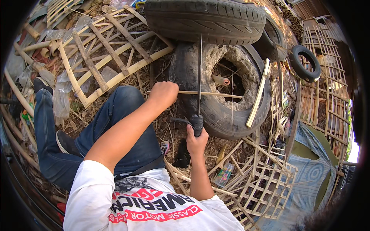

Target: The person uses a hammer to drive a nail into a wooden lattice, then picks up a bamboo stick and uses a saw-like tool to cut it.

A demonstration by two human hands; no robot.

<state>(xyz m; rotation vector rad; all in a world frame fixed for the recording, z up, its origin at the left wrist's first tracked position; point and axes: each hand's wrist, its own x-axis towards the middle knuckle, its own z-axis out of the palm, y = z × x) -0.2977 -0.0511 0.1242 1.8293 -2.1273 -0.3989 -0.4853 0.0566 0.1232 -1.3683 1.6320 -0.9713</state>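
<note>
My right hand (196,141) is closed around the black-wrapped handle of a long, narrow-bladed knife (199,73). Its dark blade points away from me, over the side of a lying tyre (227,123), and the far end meets the lower edge of another tyre (204,19) behind. In a fist, my left hand (163,95) grips a thin bamboo strip (212,93). The strip runs rightward, crossing the blade and reaching over the lying tyre's rough-edged middle hole. A wider split bamboo piece (258,94) leans on that tyre's right side.
Bamboo lattice frames lie at upper left (104,90) and lower right (266,188). A small tyre (305,63) rests near a bamboo rack (327,73) on the right. Blue cloth (304,177), a plastic bottle (224,174) and bamboo scraps litter the ground.
</note>
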